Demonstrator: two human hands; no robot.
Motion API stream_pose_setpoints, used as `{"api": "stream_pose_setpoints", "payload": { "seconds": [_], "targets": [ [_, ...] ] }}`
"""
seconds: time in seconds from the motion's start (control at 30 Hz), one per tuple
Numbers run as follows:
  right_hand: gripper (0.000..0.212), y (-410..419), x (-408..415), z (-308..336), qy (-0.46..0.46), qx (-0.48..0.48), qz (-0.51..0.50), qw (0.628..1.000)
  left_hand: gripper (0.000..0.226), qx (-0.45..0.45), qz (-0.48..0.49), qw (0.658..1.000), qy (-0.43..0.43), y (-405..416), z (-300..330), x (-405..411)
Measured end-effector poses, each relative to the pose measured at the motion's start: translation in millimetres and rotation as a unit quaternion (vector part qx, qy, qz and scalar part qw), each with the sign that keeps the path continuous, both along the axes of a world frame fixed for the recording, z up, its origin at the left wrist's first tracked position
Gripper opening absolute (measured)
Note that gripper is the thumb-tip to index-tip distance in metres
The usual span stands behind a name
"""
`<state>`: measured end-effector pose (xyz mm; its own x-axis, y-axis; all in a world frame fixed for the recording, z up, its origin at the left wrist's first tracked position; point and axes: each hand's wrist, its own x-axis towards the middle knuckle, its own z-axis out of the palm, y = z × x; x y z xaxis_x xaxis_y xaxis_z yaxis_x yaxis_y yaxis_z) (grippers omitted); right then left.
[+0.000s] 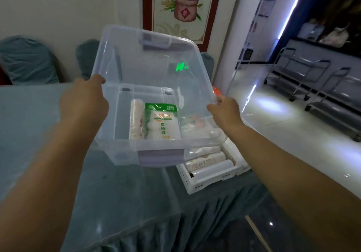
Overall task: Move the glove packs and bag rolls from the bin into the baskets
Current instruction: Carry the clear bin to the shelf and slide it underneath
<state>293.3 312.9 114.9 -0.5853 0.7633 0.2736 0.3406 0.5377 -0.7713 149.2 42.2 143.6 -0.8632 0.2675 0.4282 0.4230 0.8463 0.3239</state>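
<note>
**Both hands on the bin, held over the baskets**

Nearest to you, your forearms reach out over the surface [39, 134], draped in teal cloth. Your left hand [84, 103] grips the bin [148, 72] at its left rim, fingers [97, 79] curled tight over the edge. Your right hand [224, 111] holds the right rim the same way, fingers closed on the plastic.

The bin is clear, lifted off the surface and tilted, its far end higher than its near end. Through its clear floor you see a bag roll [136, 120] lying lengthwise and a glove pack [164, 122] with a green top just beside it; whether they lie in the bin or in a basket beneath it cannot be told.

Just below and to the right, a white basket [195, 185] sits at the edge of the surface with several rolls [207, 163] lying side by side in it.

Beyond stand covered chairs [27, 60], a framed picture [181, 7] on the wall, and metal carts [312, 79] at far right.
</note>
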Motion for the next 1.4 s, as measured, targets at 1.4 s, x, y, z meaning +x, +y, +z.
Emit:
{"api": "stream_pose_setpoints", "payload": {
  "seconds": [1.4],
  "targets": [
    [0.034, 516.0, 572.6, -85.0, -0.104, -0.046, -0.411, 0.904, 0.034, 0.051, -0.409, 0.897, -0.158, 722.7, -117.2, 421.1]
  ]
}}
